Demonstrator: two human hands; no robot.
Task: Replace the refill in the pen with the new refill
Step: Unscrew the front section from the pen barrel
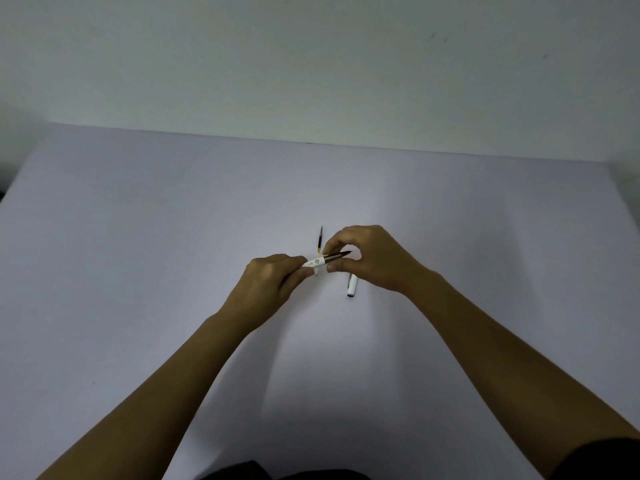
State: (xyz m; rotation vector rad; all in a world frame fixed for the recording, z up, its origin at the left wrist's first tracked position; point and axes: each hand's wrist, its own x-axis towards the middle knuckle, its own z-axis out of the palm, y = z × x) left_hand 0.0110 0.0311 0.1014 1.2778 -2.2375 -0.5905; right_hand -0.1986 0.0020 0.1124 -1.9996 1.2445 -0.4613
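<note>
Left hand (268, 284) closed around the white barrel of the pen (320, 262), fingers wrapped, thumb on top. Pen held above the table, near level, tip end pointing toward the right hand (372, 258). Right hand pinches the pen's dark front section between thumb and fingertips; the tip pokes out past them. Just beyond both hands, a refill (320, 239) lies on the lavender table (138, 237), dark with a yellowish band, its near end hidden behind the pen; whether it is the new or the used one cannot be told. Below the right hand, partly under it, the white pen cap (352, 286) lies on the table, apart from the pen.
</note>
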